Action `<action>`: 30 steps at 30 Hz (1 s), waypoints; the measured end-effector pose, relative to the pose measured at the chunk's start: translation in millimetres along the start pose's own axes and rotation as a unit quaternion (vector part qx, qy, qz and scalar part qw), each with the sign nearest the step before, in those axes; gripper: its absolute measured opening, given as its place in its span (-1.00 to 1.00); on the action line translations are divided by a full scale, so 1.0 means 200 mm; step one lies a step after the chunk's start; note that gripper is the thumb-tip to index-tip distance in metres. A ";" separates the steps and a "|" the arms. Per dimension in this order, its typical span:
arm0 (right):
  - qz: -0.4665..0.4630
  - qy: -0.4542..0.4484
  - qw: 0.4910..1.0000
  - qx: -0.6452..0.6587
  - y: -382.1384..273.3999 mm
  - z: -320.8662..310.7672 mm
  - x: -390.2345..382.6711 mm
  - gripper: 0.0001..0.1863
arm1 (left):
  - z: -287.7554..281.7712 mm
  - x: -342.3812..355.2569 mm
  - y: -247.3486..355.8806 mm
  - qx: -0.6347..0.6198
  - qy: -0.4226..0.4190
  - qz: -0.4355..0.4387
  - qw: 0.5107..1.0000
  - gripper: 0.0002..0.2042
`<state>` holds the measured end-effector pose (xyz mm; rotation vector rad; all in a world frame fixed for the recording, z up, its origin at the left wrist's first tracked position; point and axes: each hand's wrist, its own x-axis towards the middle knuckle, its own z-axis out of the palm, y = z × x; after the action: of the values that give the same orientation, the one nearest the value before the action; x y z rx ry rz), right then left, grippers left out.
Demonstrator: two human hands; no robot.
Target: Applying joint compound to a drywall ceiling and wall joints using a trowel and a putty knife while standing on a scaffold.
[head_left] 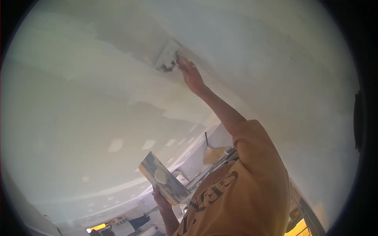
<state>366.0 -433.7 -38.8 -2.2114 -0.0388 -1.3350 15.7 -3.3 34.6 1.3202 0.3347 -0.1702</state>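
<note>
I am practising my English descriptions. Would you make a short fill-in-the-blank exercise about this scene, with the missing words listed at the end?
1. The right hand holds the flat tool ____ in the picture than the left hand.
2. The rectangular board is in the person's ____ hand.
3. In the picture, the orange-brown shirt is on the ____ side of the board.
4. Neither hand wears a glove; both are ____.

Missing words: higher; left; right; bare.
</note>
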 end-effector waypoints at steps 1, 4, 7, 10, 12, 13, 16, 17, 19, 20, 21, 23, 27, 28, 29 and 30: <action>-0.002 0.006 1.000 -0.011 -0.03 0.00 0.07 -0.27 | 0.00 0.00 0.00 0.004 -0.001 -0.014 1.000 -0.48; 0.016 0.016 0.999 -0.027 -0.02 0.00 0.14 -0.25 | 0.00 -0.02 0.01 0.005 0.040 -0.008 0.999 -0.53; 0.094 -0.089 0.991 -0.025 0.08 0.02 -0.05 -0.42 | 0.03 -0.05 0.03 -0.029 0.069 -0.017 0.997 -0.54; 0.105 -0.104 0.989 0.004 0.26 0.17 -0.41 -0.31 | 0.05 -0.06 0.05 -0.027 0.073 -0.044 0.996 -0.54; 0.142 -0.142 0.980 0.015 0.38 0.26 -0.66 -0.32 | 0.07 -0.07 0.07 -0.032 0.053 -0.032 0.998 -0.53; 0.148 -0.142 0.978 0.042 0.44 0.29 -0.78 -0.30 | 0.07 -0.07 0.08 -0.034 0.079 -0.035 0.996 -0.53; 0.216 -0.164 0.953 0.134 0.55 0.36 -0.98 -0.26 | 0.09 -0.08 0.12 -0.022 0.085 -0.065 0.994 -0.53; 0.262 -0.191 0.930 0.170 0.56 0.35 -1.04 -0.24 | 0.08 -0.09 0.11 -0.026 0.087 -0.062 0.994 -0.53; 0.255 -0.199 0.931 0.170 0.54 0.30 -1.09 -0.21 | 0.07 -0.11 0.12 -0.032 0.089 -0.064 0.993 -0.53; 0.236 -0.196 0.947 0.096 0.52 0.23 -1.12 -0.31 | 0.06 -0.11 0.11 -0.017 0.087 -0.066 0.994 -0.53; 0.222 -0.198 0.954 0.022 0.49 0.17 -1.16 -0.40 | 0.06 -0.11 0.10 0.002 0.075 -0.062 0.995 -0.54; 0.228 -0.180 0.956 0.044 0.37 0.06 -1.19 -0.37 | 0.05 -0.09 0.07 -0.012 0.088 -0.070 0.994 -0.55; 0.256 -0.207 0.939 0.102 -0.08 -0.26 -1.20 -0.35 | 0.04 -0.06 0.02 -0.039 0.051 -0.065 0.996 -0.56; 0.231 -0.215 0.938 0.146 -0.23 -0.35 -1.16 -0.37 | 0.04 -0.05 0.02 -0.073 0.043 -0.078 0.993 -0.56; 0.209 -0.193 0.937 0.204 -0.37 -0.44 -1.10 -0.39 | 0.05 -0.06 0.02 -0.072 0.079 -0.087 0.990 -0.56; 0.250 -0.227 0.887 0.316 -0.54 -0.55 -1.04 -0.38 | 0.05 -0.06 0.02 -0.062 0.048 -0.091 0.993 -0.52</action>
<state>139.1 -341.5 -124.2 -1.7410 -0.0616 -0.4145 6.8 -13.6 43.9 1.1776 0.5389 -0.2358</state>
